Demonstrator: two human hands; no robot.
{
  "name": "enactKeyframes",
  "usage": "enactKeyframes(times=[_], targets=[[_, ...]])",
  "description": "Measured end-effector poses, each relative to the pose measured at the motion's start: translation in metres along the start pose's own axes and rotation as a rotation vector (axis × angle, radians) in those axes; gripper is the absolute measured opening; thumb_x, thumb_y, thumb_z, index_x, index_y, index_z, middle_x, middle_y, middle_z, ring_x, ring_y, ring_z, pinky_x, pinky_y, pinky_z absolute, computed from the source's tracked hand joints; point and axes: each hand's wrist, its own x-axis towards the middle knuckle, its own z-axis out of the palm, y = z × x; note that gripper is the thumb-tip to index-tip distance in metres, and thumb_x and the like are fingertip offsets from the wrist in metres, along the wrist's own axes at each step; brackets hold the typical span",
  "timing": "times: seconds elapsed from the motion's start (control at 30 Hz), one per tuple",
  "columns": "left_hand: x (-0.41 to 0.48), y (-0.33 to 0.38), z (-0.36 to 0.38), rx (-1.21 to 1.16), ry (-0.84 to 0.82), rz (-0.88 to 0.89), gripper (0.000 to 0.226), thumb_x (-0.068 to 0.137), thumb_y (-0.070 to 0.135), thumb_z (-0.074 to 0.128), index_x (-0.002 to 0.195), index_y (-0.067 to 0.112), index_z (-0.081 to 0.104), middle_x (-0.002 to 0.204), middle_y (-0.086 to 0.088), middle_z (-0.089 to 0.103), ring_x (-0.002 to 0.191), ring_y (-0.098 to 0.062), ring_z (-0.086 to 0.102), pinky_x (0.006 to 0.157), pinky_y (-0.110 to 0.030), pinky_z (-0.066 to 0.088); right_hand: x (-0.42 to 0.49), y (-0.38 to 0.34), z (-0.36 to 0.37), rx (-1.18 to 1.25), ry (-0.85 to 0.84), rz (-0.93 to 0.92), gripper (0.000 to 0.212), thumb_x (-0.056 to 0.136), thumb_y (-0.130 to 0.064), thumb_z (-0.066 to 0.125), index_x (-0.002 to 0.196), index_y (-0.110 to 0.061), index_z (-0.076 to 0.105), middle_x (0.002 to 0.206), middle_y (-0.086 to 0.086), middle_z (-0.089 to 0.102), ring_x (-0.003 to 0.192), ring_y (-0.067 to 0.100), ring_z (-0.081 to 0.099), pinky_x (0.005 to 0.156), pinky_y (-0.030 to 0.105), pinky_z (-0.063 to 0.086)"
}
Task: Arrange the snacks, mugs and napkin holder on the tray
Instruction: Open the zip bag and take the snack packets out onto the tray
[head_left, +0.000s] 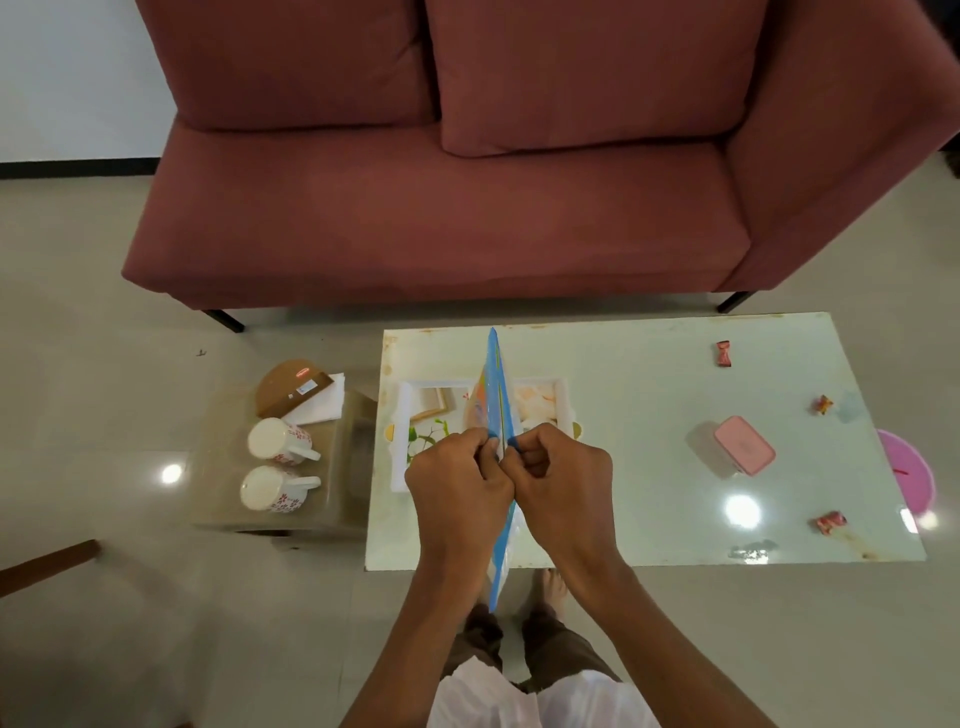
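A dusty-red sofa (467, 208) stands on a glossy beige tiled floor (78, 312) before a white wall (67, 78); a pale low table (649, 467) faces it.

No text could be read; the red oval sticker (302, 372) on the wooden napkin holder (289, 391) was too blurred.

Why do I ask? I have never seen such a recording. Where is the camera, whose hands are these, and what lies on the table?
There is no machine here. The single picture comes from a camera worn on a person's head, looking down, so the hands are the wearer's own. The left hand and right hand both pinch a blue snack packet, seen edge-on in front of a white tray. The tray sits on a glossy table, along with a pink box and three wrapped sweets. On a low stool beside the table stand two mugs and a napkin holder.
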Motion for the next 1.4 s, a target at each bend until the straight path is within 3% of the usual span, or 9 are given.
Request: enactKeyframes(times=[0.2, 0.37, 0.43, 0.57, 0.7, 0.87, 1.1, 1.27, 1.4], targets=[[0.006, -0.008, -0.006, 0.034, 0.025, 0.026, 0.010, 0.086, 0.006, 0.071, 0.079, 0.003, 0.078, 0.067, -0.008, 0.076, 0.048, -0.021, 0.064, 0.048, -0.015, 0.039, 0.003, -0.002, 0.014, -0.097, 0.070, -0.028, 0.019, 0.081, -0.013, 0.070, 0.064, -0.011, 0.062, 0.055, 0.000, 0.065, 0.053, 0.018, 0.062, 0.052, 0.034, 0.052], [0.017, -0.021, -0.019, 0.149, 0.045, 0.095, 0.020, 0.085, 0.016, 0.068, 0.073, 0.001, 0.072, 0.065, -0.013, 0.074, 0.047, -0.027, 0.067, 0.045, -0.030, 0.053, 0.006, -0.010, 0.019, -0.260, 0.125, -0.125, 0.026, 0.080, -0.008, 0.068, 0.062, -0.016, 0.051, 0.052, -0.009, 0.052, 0.046, 0.006, 0.049, 0.045, 0.010, 0.037], [0.026, -0.034, -0.029, 0.139, 0.043, 0.040, 0.018, 0.088, 0.015, 0.068, 0.078, 0.001, 0.073, 0.072, -0.016, 0.076, 0.053, -0.028, 0.070, 0.046, -0.029, 0.055, 0.007, -0.011, 0.016, -0.264, 0.137, -0.098, 0.021, 0.083, -0.012, 0.068, 0.067, -0.017, 0.055, 0.058, -0.009, 0.061, 0.049, 0.003, 0.055, 0.042, 0.007, 0.033], [0.041, -0.057, -0.039, 0.102, 0.002, -0.083, 0.013, 0.092, 0.014, 0.064, 0.091, 0.008, 0.075, 0.088, -0.009, 0.079, 0.070, -0.023, 0.073, 0.056, -0.039, 0.060, 0.011, -0.017, 0.011, -0.130, 0.099, -0.019, 0.018, 0.086, -0.018, 0.068, 0.073, -0.027, 0.060, 0.066, -0.027, 0.061, 0.064, -0.009, 0.063, 0.048, 0.004, 0.041], [0.042, -0.063, -0.044, 0.028, -0.006, -0.117, 0.011, 0.090, 0.026, 0.069, 0.096, 0.018, 0.071, 0.096, -0.001, 0.077, 0.072, -0.009, 0.067, 0.056, -0.028, 0.059, 0.009, -0.026, 0.010, -0.065, 0.080, -0.031, 0.025, 0.087, -0.024, 0.069, 0.070, -0.036, 0.056, 0.069, -0.031, 0.063, 0.072, -0.011, 0.065, 0.052, 0.006, 0.046], [0.038, -0.063, -0.043, 0.003, -0.122, -0.076, 0.043, 0.086, 0.051, 0.070, 0.114, 0.019, 0.071, 0.100, 0.003, 0.078, 0.067, -0.009, 0.070, 0.052, -0.014, 0.049, 0.005, -0.034, 0.016, -0.071, 0.086, -0.040, 0.019, 0.087, -0.027, 0.069, 0.072, -0.032, 0.059, 0.070, -0.025, 0.066, 0.076, -0.007, 0.067, 0.054, 0.007, 0.048], [0.055, -0.085, -0.073, 0.010, -0.013, -0.007, 0.016, 0.087, 0.025, 0.075, 0.091, 0.009, 0.079, 0.081, -0.005, 0.079, 0.062, -0.012, 0.069, 0.051, -0.021, 0.052, 0.003, -0.029, 0.002, -0.195, 0.226, -0.023, 0.019, 0.084, -0.015, 0.071, 0.074, -0.029, 0.062, 0.066, -0.026, 0.063, 0.070, -0.007, 0.066, 0.048, 0.012, 0.050], [0.066, -0.093, -0.101, -0.067, 0.008, -0.039, 0.015, 0.086, 0.017, 0.075, 0.091, 0.004, 0.079, 0.082, -0.010, 0.079, 0.069, -0.023, 0.075, 0.063, -0.039, 0.061, 0.001, -0.016, -0.022, -0.225, 0.311, 0.019, 0.021, 0.080, -0.008, 0.072, 0.073, -0.026, 0.066, 0.058, -0.020, 0.065, 0.058, 0.000, 0.066, 0.049, 0.022, 0.054], [0.055, -0.078, -0.107, -0.139, -0.091, -0.019, 0.017, 0.086, 0.022, 0.075, 0.095, 0.008, 0.078, 0.083, 0.000, 0.077, 0.067, -0.008, 0.071, 0.057, -0.025, 0.058, -0.009, -0.017, -0.021, -0.219, 0.264, 0.022, 0.018, 0.080, -0.008, 0.074, 0.084, -0.024, 0.066, 0.071, -0.015, 0.069, 0.067, 0.003, 0.067, 0.058, 0.016, 0.054]])
